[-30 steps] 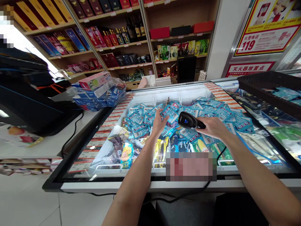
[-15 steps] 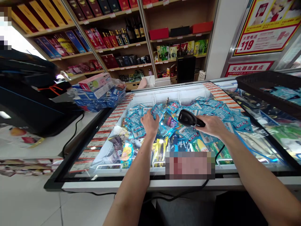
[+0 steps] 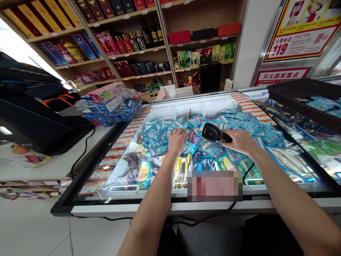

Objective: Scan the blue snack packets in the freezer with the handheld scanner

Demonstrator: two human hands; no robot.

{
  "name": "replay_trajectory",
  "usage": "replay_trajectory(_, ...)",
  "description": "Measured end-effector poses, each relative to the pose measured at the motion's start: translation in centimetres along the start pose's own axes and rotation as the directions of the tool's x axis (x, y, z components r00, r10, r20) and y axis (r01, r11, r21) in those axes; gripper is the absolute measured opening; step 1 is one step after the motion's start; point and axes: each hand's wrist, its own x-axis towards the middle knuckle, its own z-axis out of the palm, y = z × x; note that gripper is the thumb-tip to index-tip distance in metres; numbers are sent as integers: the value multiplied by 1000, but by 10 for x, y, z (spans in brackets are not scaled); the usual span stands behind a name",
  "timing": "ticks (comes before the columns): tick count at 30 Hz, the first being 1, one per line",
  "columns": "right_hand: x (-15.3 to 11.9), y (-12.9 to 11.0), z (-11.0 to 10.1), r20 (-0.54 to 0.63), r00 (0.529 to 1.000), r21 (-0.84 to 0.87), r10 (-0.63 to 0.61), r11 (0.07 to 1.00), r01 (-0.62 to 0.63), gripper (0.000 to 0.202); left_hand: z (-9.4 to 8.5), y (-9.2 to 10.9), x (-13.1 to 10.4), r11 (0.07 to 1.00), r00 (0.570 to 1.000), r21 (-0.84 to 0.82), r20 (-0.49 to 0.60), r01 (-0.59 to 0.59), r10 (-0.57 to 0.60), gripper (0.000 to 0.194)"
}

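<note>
In my right hand [image 3: 238,140] is a black handheld barcode scanner [image 3: 213,133], its head pointing left over the packets. My left hand [image 3: 178,142] is palm down just left of the scanner, low over the pile. Its fingers stretch forward, slightly bent, with no packet visible in them; the fingertips are partly hidden. Many small blue packets [image 3: 250,126] with printed barcodes lie spread on the glass top of a chest freezer [image 3: 117,211]. A purple-and-red packet [image 3: 195,137] lies between my left hand and the scanner.
Under the glass are wrapped frozen goods, including yellow packs [image 3: 182,167]. A dark tray [image 3: 301,94] with more blue packets stands at right. Plastic-wrapped boxes [image 3: 112,105] sit at left beside a black machine [image 3: 34,117]. The scanner's cable [image 3: 207,222] hangs along the front edge.
My left hand has moved slightly right and nearer to me. The blue packet that stood tilted at its fingertips is no longer there. The right hand and scanner have hardly moved.
</note>
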Motion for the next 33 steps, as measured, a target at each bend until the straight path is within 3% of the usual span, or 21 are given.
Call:
replay_trajectory(9, -1, 2, 1, 2, 1000, -22, 3, 1000, -3, 36, 3, -20, 0, 993, 992, 63, -91, 97, -91, 26)
replay_trajectory(19, 0, 5, -1, 10, 1000, 3, 4, 1000, -4, 37, 0, -22, -1, 947, 969, 231, -158, 224, -191, 29)
replay_trajectory(26, 1, 6, 1, 15, 997, -63, 72, 995, -71, 40, 1, -6, 3, 996, 986, 80, -165, 35, -21, 28)
replay_trajectory(33, 0, 7, 4, 15, 994, -97, 106, 990, -104, 43, 5, 21, 3, 965, 993, -233, -41, -118, 111, 35)
